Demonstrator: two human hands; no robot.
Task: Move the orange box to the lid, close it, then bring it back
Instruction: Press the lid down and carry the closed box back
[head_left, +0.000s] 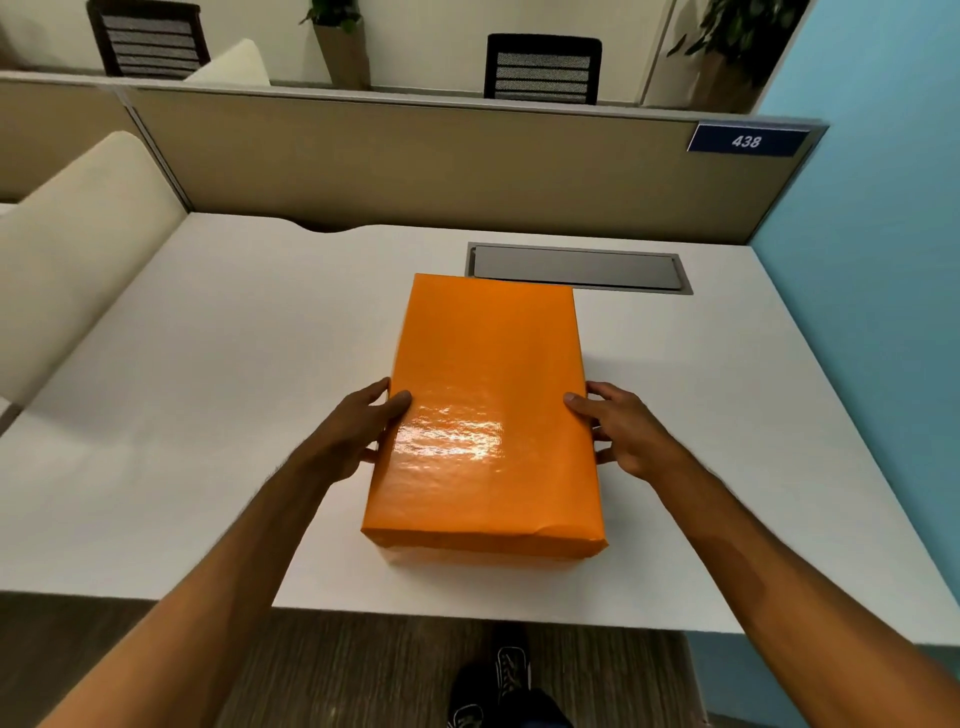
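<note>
A glossy orange rectangular box (488, 415), its lid on and its wrapped surface slightly wrinkled, catches a bright patch of light on the near half of its top. It sits on a plain white desk top (182, 415), near the middle and toward the person's edge. The left hand (358, 431) clasps the box's left long side, thumb lying over the top edge and fingers down the wall. The right hand (623, 431) clasps the right long side the same way, so both hands grip the box between them.

Behind the box, a grey metal cable hatch (579, 267) is set flush into the desk; the box's far corner overlaps the hatch's near edge. A beige partition panel (415, 161) closes the desk's far side and carries a blue plate reading 438 (746, 140). A light blue wall (872, 260) stands at the right.

The box's long axis runs away from the person, short end facing them, turned slightly off square.
</note>
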